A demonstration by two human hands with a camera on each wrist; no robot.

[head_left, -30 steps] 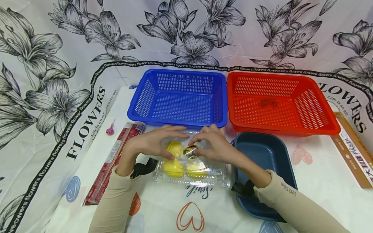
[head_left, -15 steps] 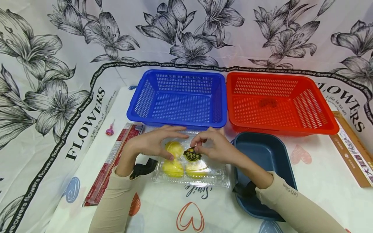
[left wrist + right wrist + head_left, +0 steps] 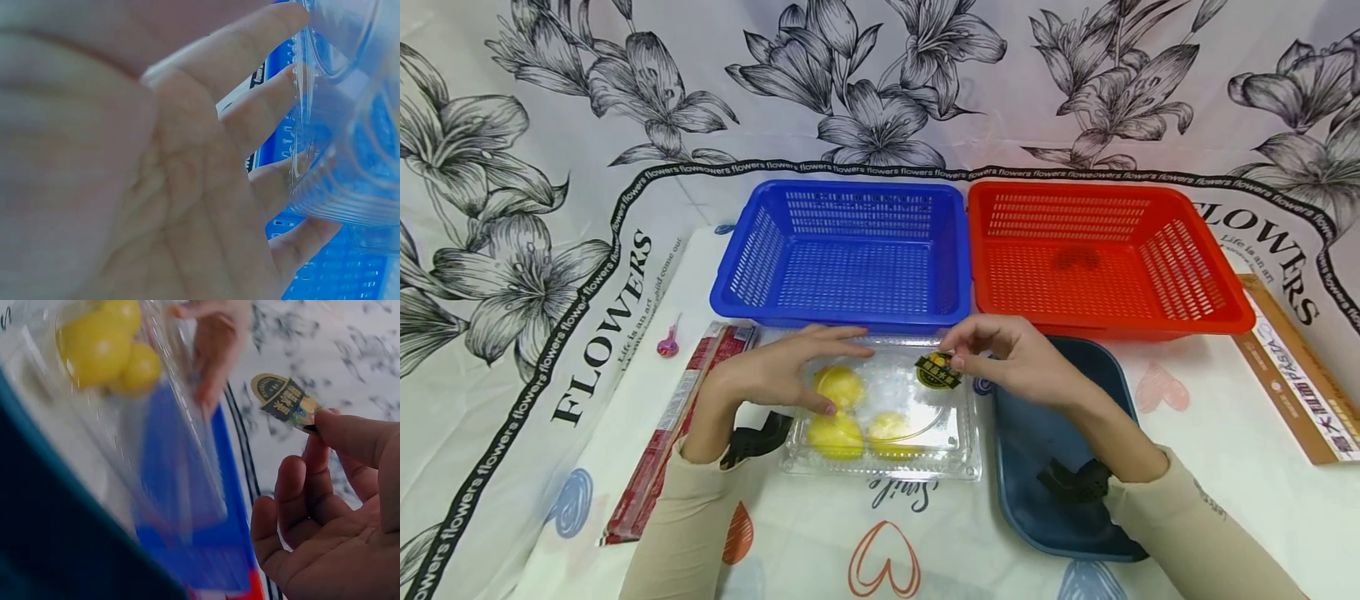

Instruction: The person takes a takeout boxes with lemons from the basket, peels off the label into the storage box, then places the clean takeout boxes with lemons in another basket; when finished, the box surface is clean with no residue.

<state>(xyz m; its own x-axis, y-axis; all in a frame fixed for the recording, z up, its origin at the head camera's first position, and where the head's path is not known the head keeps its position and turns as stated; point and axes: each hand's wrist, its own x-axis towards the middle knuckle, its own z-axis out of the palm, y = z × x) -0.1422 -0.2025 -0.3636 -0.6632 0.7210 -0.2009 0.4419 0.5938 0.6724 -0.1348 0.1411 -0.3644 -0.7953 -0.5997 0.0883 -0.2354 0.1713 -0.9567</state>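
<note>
Between finger and thumb, my right hand [image 3: 1011, 358] pinches a small black-and-gold sticker [image 3: 937, 372] with a coloured fruit print. In the right wrist view the sticker [image 3: 284, 400] sticks out, slightly curved, from the fingertips. The sticker overlaps the lid of a clear plastic clamshell box [image 3: 955, 458] in the head view. Inside the box lie three round yellow fruits [image 3: 835, 433] on the left side. My left hand [image 3: 782, 375] rests at the box's left part, thumb over the lid and fingers spread. In the left wrist view its straight fingertips meet the ribbed plastic wall [image 3: 350, 194].
Behind the box stand a blue basket [image 3: 724, 304] and a red basket [image 3: 1232, 321], side by side. A dark blue tub [image 3: 1037, 517] sits under my right forearm. Left are a long red packet [image 3: 658, 442] and a lollipop [image 3: 667, 343]; far right, a brown pasta box [image 3: 1288, 375].
The sticker has come off the box lid and moved right with my right hand, which pinches it. My left hand stays on the box. The head view has shifted slightly.
</note>
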